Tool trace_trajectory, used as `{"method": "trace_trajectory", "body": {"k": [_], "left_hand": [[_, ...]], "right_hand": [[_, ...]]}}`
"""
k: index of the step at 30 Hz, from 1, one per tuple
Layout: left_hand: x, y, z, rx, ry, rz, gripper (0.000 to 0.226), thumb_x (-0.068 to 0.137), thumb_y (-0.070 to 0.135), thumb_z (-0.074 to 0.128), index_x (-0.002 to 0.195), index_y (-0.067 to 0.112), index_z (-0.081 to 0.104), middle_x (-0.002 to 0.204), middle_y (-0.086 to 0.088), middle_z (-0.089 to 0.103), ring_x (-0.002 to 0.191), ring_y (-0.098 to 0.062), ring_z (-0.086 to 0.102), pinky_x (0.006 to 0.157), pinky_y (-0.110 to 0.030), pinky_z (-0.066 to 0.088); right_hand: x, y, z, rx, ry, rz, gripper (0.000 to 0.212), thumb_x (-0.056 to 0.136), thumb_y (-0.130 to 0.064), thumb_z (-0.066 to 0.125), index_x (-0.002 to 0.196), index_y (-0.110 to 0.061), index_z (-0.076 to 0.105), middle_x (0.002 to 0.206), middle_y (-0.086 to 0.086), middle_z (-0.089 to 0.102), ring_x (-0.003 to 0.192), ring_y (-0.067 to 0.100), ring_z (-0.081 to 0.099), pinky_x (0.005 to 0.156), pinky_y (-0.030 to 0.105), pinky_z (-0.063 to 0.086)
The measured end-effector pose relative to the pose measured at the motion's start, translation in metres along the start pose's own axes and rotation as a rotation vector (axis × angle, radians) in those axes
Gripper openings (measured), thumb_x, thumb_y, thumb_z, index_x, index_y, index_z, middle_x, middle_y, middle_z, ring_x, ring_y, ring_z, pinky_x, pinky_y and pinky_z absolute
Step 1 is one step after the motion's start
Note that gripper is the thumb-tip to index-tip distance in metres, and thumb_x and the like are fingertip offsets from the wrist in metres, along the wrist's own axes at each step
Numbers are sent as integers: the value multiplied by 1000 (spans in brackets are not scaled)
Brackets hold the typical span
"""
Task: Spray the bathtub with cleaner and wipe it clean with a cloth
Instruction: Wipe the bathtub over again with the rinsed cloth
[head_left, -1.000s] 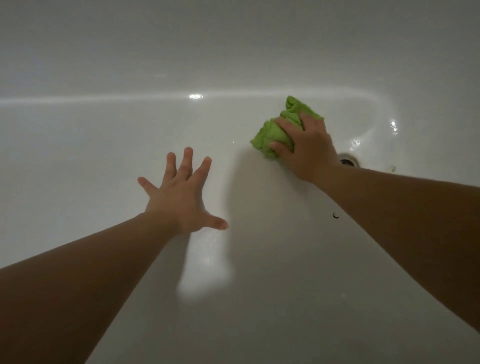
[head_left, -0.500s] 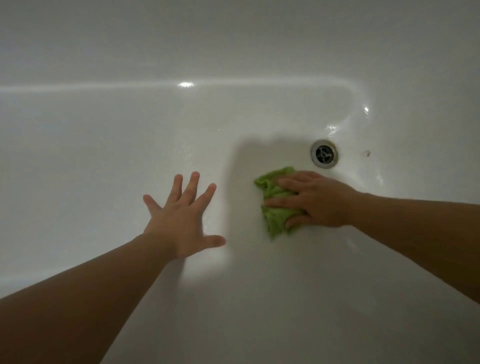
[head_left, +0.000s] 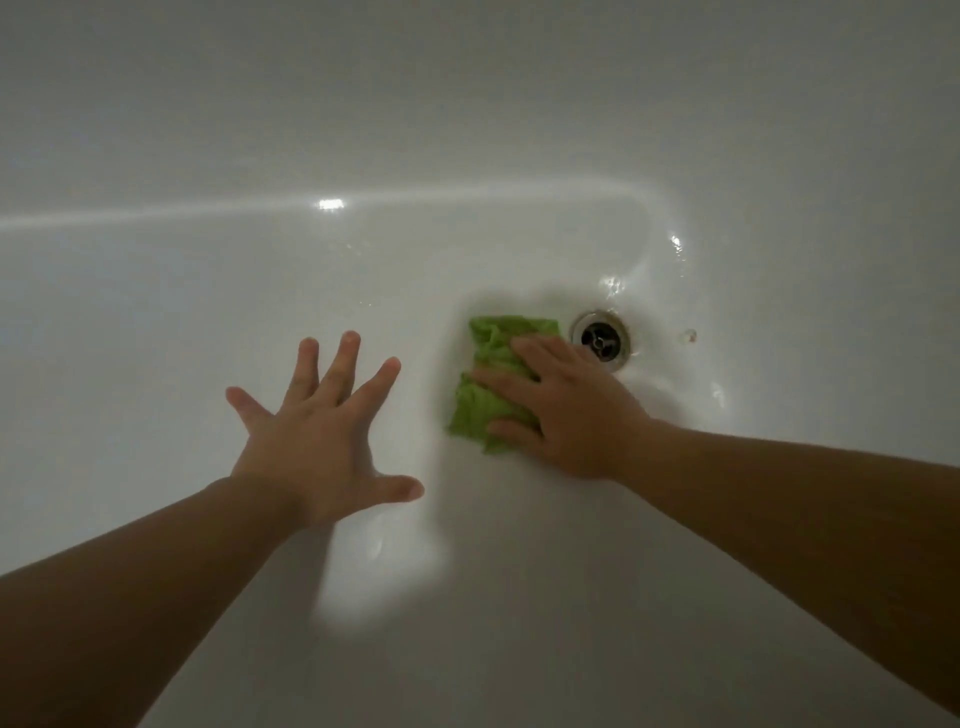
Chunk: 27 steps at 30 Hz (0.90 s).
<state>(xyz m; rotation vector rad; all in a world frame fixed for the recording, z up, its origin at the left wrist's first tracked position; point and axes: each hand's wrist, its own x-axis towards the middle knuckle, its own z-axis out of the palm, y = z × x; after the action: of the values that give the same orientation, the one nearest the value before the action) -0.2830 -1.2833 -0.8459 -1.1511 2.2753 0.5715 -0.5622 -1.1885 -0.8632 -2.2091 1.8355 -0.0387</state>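
Since half a second ago the right hand (head_left: 566, 410) has carried the green cloth (head_left: 493, 384) up and to the right, so the cloth's upper edge now lies just beside the drain (head_left: 601, 339), right of frame centre. The fingers lie nearly straight and spread over the cloth, pressing it flat to the bathtub (head_left: 208, 312) floor rather than gripping it, likely so more fabric rubs the wet surface. The left hand (head_left: 322, 441), lower left of centre, holds nothing; its fingers are splayed wide, seemingly braced on the tub to steady the lean, and it has hardly shifted.
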Motion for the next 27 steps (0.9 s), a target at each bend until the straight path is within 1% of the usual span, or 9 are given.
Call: {"method": "trace_trajectory", "body": {"k": [4,6,9,12,14,16,20,23,27], "left_hand": [[13,4,-1,35,43,21,129,55,109,32,152,50,-30,160,5,-43,147,-30,-40,108,-86,3],[18,5,-2,45,64,30,128,54,110,28,152,50,-29,161,5,-42,148,-30,-39,108,-86,4],[27,12,-4,38,92,25,129,53,111,27,153,50,-27,162,5,-41,149,-31,-38,107,-86,2],[33,18,-6,50,97,19,131,51,112,26,153,49,-27,162,4,-41,148,-32,-39,108,-86,1],[33,18,-9,53,90,26,132,50,112,27,153,49,-27,162,3,-41,148,-33,-38,108,-86,1],[34,19,-10,48,86,36,133,50,111,28,154,48,-25,162,3,-41,148,-33,-38,108,-86,2],[36,22,-13,40,70,37,134,50,111,31,154,48,-26,161,3,-43,147,-33,-40,108,-86,2],[37,23,-14,49,73,29,134,49,111,30,153,48,-28,160,3,-45,146,-33,-41,109,-85,2],[39,25,-15,52,74,22,134,49,111,30,153,49,-27,160,4,-44,146,-32,-42,109,-85,3]], "right_hand": [[-6,19,-7,-26,-62,-218,60,97,-69,41,148,-38,51,146,12,53,131,33,48,106,51,43],[19,42,-11,-70,-103,-221,63,96,-72,37,149,-40,49,151,13,51,135,35,49,111,52,40],[59,85,-21,-101,-63,-34,71,92,-74,38,150,-34,51,148,20,52,137,42,49,114,56,38],[64,123,-41,-51,79,331,68,96,-65,49,155,-32,43,158,19,38,144,42,37,116,54,34],[43,126,-41,-76,133,527,64,99,-60,49,156,-33,38,159,18,33,143,42,34,114,55,33],[18,108,-28,-130,165,597,60,100,-58,45,153,-30,40,152,20,40,135,42,39,108,54,38],[5,71,-14,-73,31,610,63,102,-60,34,158,-31,33,155,18,31,142,39,31,116,55,32],[26,76,-25,-48,26,475,64,100,-64,29,155,-31,37,152,16,36,138,39,37,114,55,36],[58,110,-45,-49,-9,326,63,99,-56,51,156,-32,40,159,18,33,144,40,34,118,56,33]]}}
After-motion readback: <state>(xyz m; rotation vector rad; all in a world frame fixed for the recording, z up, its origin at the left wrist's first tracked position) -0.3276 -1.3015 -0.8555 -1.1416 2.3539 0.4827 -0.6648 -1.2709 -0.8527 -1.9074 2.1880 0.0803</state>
